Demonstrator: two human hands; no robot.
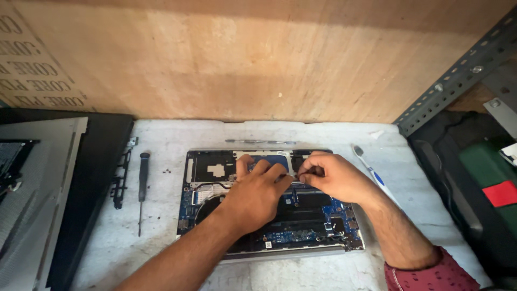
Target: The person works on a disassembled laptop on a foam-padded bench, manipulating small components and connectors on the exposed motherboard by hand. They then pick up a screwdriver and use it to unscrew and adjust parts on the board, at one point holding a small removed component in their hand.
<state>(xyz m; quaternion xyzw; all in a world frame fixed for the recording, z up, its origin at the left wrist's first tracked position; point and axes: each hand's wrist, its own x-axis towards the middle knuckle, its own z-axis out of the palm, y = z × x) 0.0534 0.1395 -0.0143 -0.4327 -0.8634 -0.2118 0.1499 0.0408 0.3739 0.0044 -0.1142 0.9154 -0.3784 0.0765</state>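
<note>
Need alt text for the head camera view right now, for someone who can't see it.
Both hands, left hand and right hand, meet over the far edge of an opened laptop base on a white table. A screwdriver lies left, a toothbrush right.

Head-worn view, steeply down, close.

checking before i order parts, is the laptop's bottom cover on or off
Off. The laptop lies with its blue circuit boards, fan and dark inner panels exposed, and both hands, left hand and right hand, work directly inside it.
</note>
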